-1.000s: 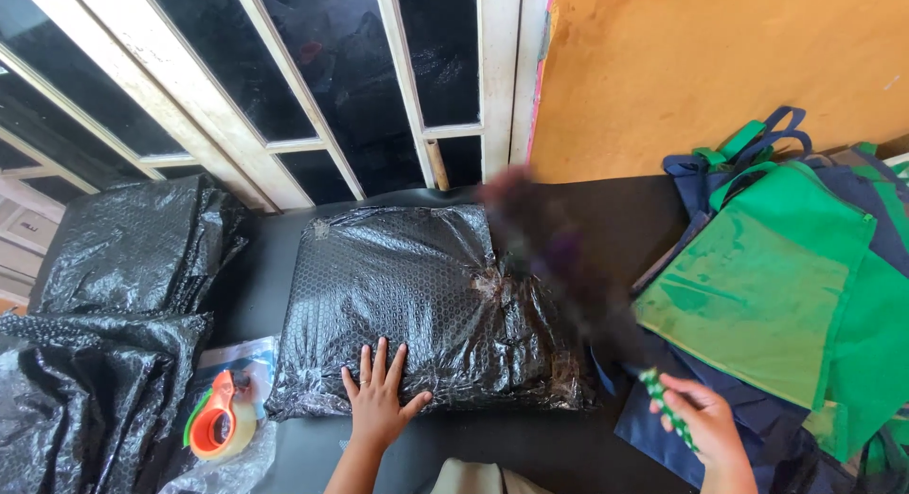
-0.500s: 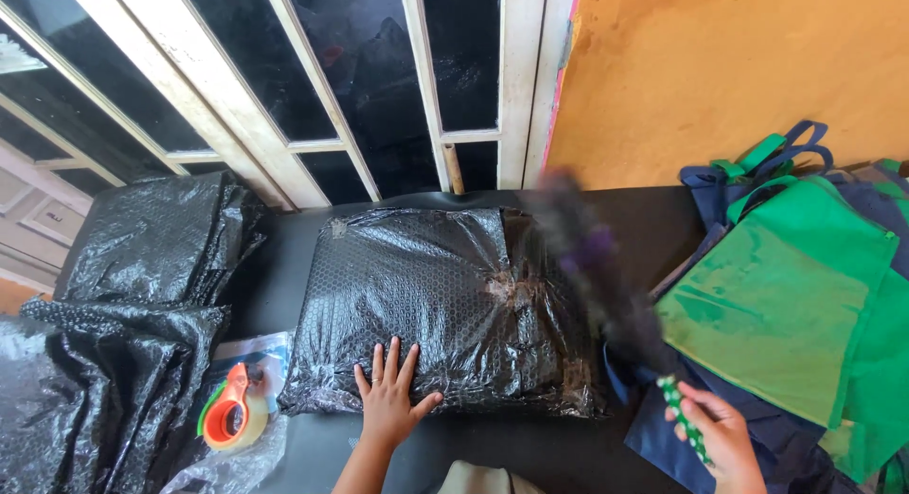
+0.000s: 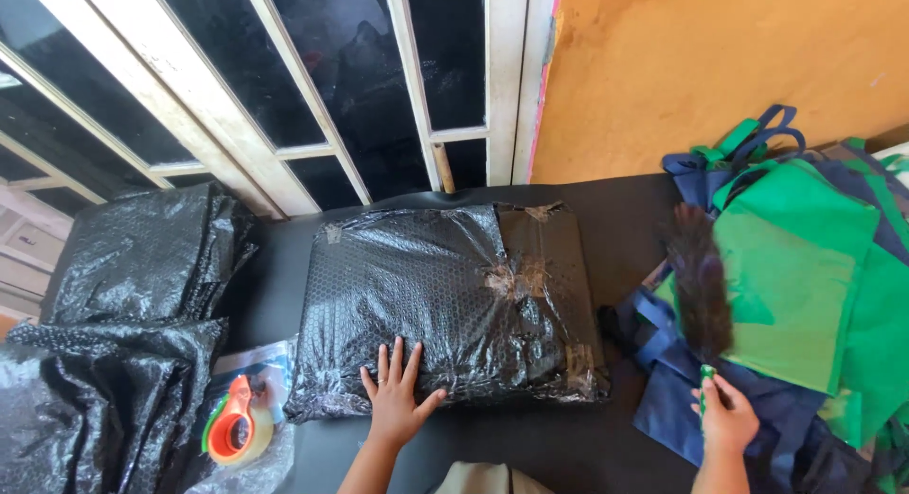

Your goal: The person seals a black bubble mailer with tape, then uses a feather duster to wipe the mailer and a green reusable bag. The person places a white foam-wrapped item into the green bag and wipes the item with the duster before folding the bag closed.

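A flat parcel wrapped in black bubble wrap [image 3: 445, 305] and taped shut lies in the middle of the black table [image 3: 615, 219]. My left hand [image 3: 398, 399] rests flat on its near edge, fingers spread. My right hand [image 3: 724, 418] grips the green handle of a dark feather duster [image 3: 703, 286], whose brush points away from me over the pile of green and navy cloth bags [image 3: 805, 267] on the right, off the parcel.
Heaps of black bubble wrap [image 3: 123, 314] lie at the left. An orange and green tape dispenser [image 3: 237, 423] sits on clear plastic beside the parcel. A white-framed window [image 3: 379, 87] and an orange wall [image 3: 710, 68] stand behind the table.
The duster has swung right, from over the parcel's right side to above the cloth bags. My left hand has stayed pressed on the parcel.
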